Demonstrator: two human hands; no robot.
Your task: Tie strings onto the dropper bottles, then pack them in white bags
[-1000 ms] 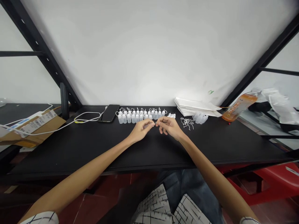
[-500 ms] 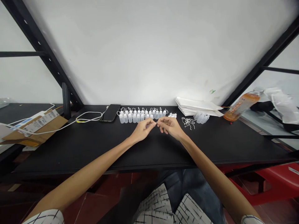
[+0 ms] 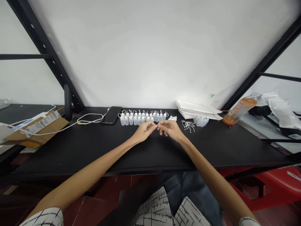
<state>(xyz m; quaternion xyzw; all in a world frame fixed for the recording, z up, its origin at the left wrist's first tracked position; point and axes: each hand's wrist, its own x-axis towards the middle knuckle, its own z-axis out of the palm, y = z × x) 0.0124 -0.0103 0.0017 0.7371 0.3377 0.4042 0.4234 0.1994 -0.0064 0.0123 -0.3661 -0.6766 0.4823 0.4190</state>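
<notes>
My left hand and my right hand meet fingertip to fingertip above the black table. Each is closed in a pinch on a tiny whitish piece between them, mostly hidden by the fingers. Just behind stand rows of small white squeeze bottles with looped cap straps. Partly covered by my right hand is a small group of white caps. To its right lie a heap of loose white strap loops and several capless translucent bottles.
A black phone with a white cable lies left of the bottles. Farther left is a cardboard package. White paper sheets and an orange drink bottle are at the back right. A red stool stands below.
My fingertips have drawn slightly closer together, and less of the small piece shows between them. The camera view has shifted a little; the things on the table stay in place.
</notes>
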